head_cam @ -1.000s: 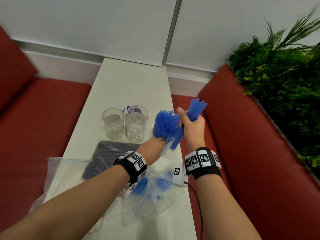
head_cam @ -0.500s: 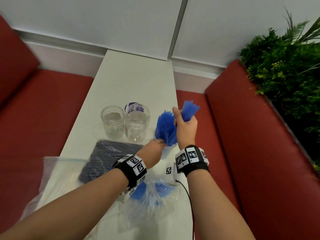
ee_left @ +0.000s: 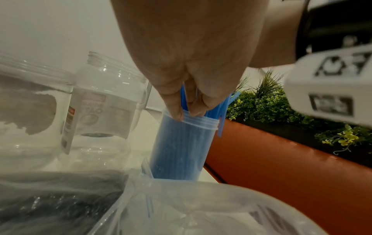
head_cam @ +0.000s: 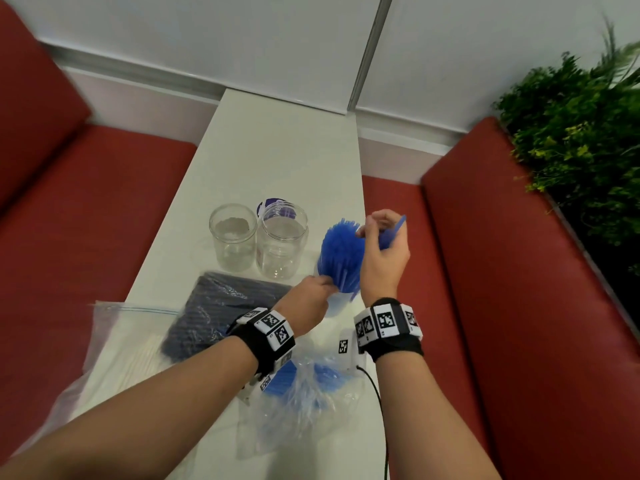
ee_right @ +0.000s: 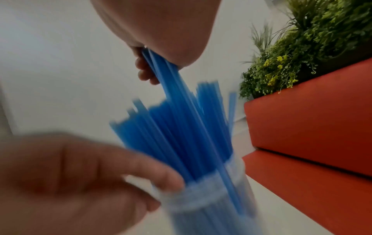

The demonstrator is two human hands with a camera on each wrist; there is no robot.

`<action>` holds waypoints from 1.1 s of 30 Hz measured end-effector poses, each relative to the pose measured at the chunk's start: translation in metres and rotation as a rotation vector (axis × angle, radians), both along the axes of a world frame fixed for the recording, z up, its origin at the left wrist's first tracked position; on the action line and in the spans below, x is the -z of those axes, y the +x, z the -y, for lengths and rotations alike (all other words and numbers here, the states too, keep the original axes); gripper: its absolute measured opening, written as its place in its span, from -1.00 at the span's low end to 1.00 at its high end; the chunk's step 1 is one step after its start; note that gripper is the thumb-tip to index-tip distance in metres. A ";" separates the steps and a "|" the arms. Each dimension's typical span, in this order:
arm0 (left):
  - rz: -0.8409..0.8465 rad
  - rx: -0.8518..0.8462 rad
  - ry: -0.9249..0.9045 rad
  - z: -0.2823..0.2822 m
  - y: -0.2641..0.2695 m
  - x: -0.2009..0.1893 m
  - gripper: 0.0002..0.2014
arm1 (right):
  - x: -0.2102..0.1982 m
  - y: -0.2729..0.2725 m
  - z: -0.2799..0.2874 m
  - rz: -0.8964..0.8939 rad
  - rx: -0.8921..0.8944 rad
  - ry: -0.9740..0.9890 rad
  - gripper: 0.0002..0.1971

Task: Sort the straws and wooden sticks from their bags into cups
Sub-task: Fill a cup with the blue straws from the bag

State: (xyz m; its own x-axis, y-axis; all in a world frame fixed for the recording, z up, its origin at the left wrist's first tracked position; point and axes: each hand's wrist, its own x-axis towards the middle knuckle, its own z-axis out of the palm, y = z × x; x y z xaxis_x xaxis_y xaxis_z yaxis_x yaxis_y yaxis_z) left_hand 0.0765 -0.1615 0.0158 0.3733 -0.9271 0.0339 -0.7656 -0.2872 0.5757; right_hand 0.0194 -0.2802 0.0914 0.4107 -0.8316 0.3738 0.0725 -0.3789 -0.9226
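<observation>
A: Nearest on the counter [head_cam: 277,157] is the crumpled clear bag [head_cam: 304,403], with some blue straws left inside. To its left lie a bag of dark straws [head_cam: 221,306] and a zip bag [head_cam: 114,341] whose pale contents I can't make out, maybe the wooden sticks.

B: And the hands?

A: The left hand [head_cam: 306,301] pinches the rim of a clear cup [ee_left: 181,143], thumb outside and fingertips among the straws. The right hand [head_cam: 382,258] is clenched round a small bunch of blue straws [ee_right: 167,74] above the cup. The rest of the blue straws [head_cam: 341,258] already stand in it, fanned out at the top.

B: How would they handle?

A: Light, thin, smooth and springy, I'd judge, apt to slip or splay. Gripping the bunch mid-length or higher, as here, should let the lower ends be steered in. The cup looks tall and light, so steadying its rim seems wise.

B: Beyond that?

A: Two empty clear jars [head_cam: 259,240] stand to the left, with a round purple item [head_cam: 268,206] behind them, half hidden. The cup's base is hidden in the head view, and the right wrist view is motion-blurred.
</observation>
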 end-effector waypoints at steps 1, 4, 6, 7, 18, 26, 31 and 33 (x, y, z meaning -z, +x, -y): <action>-0.002 -0.007 0.001 0.000 0.000 0.000 -0.59 | 0.011 -0.004 -0.004 -0.031 0.005 0.003 -0.86; -0.015 -0.019 0.018 -0.002 0.000 -0.003 -0.60 | 0.031 -0.014 -0.013 -0.095 0.000 0.030 -0.83; -0.028 -0.021 0.022 -0.002 0.000 -0.005 -0.60 | 0.029 -0.015 -0.013 -0.127 -0.010 0.035 -0.86; -0.034 -0.023 0.028 -0.002 0.000 -0.007 -0.60 | 0.025 -0.014 -0.012 -0.112 -0.005 0.046 -0.87; -0.069 -0.047 0.077 -0.005 0.003 -0.017 -0.65 | -0.032 0.001 0.002 0.231 0.166 0.087 -0.88; -0.046 -0.033 0.122 -0.004 0.005 -0.018 -0.62 | 0.023 -0.017 -0.017 0.015 0.128 0.136 -0.90; -0.040 -0.052 0.158 -0.001 0.010 -0.021 -0.67 | -0.004 -0.020 -0.005 0.083 0.148 -0.125 -0.78; -0.027 -0.070 0.178 0.000 0.014 -0.022 -0.71 | -0.003 -0.019 -0.005 -0.075 0.105 -0.319 -0.76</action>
State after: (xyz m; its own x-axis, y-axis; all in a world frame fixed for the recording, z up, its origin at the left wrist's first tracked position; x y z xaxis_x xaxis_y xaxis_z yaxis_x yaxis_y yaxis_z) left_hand 0.0902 -0.1611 0.0380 0.4361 -0.8891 -0.1392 -0.7249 -0.4387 0.5311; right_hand 0.0007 -0.2753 0.0942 0.3649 -0.7171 0.5938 -0.0455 -0.6508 -0.7579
